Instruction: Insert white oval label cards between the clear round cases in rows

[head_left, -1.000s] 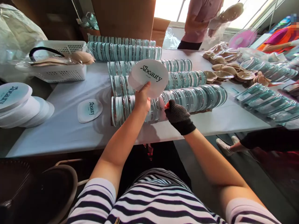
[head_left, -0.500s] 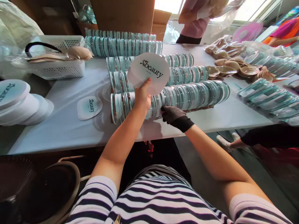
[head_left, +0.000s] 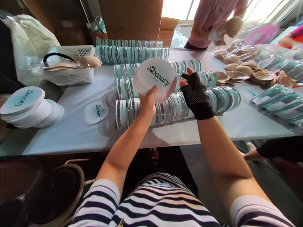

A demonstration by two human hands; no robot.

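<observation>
My left hand [head_left: 148, 102] grips a small stack of white rounded cards [head_left: 155, 78] printed "Sbeauty", thumb on the front card. My right hand [head_left: 195, 94], in a black fingerless glove, is raised just right of the cards. Its bare thumb and fingertip are apart and nothing shows between them; the other fingers are partly curled. Below both hands stands the nearest row of clear round packs [head_left: 174, 107] on edge, with white cards in some of them. A single printed card [head_left: 96, 113] lies on the table to the left.
Card stacks [head_left: 23, 101] stand at the left edge. A white basket [head_left: 78, 77] holds beige pads in plastic. More pack rows [head_left: 132, 54] line the back of the table [head_left: 78, 138]. Beige pads [head_left: 236, 75] and clear packs [head_left: 276, 102] lie right. A co-worker [head_left: 208, 22] stands across.
My right hand has risen from the front of the nearest pack row to beside the cards, its fingers opening. My left hand still holds the cards. The view has shifted slightly.
</observation>
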